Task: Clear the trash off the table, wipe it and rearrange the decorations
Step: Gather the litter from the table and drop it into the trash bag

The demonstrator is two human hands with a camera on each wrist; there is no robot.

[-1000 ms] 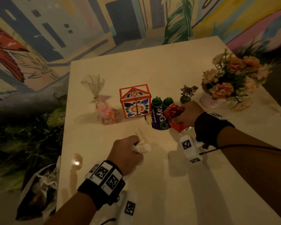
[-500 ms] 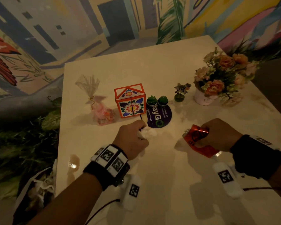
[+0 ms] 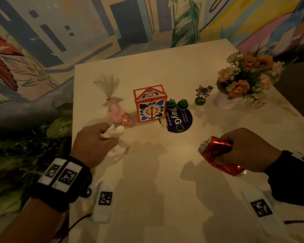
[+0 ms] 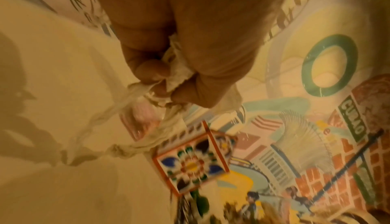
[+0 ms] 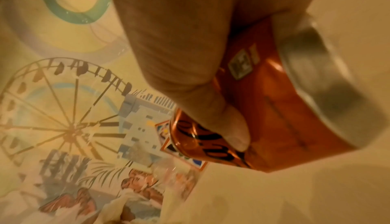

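Note:
My left hand grips a crumpled white tissue above the left side of the white table; in the left wrist view the tissue is bunched between thumb and fingers, a twisted tail hanging down. My right hand holds a crushed red drink can lifted over the right side of the table; the can shows its silver end. Behind stand a floral house-shaped box, a clear candy bag, two small cactus pots, a cow figurine and a flower pot.
A round purple sticker lies on the table in front of the cactus pots. Leafy plants fill the space left of the table. A painted mural wall runs behind it.
My right hand lifted the red can away from the decorations and drew it toward me on the right. My left hand moved leftward with the tissue, near the candy bag.

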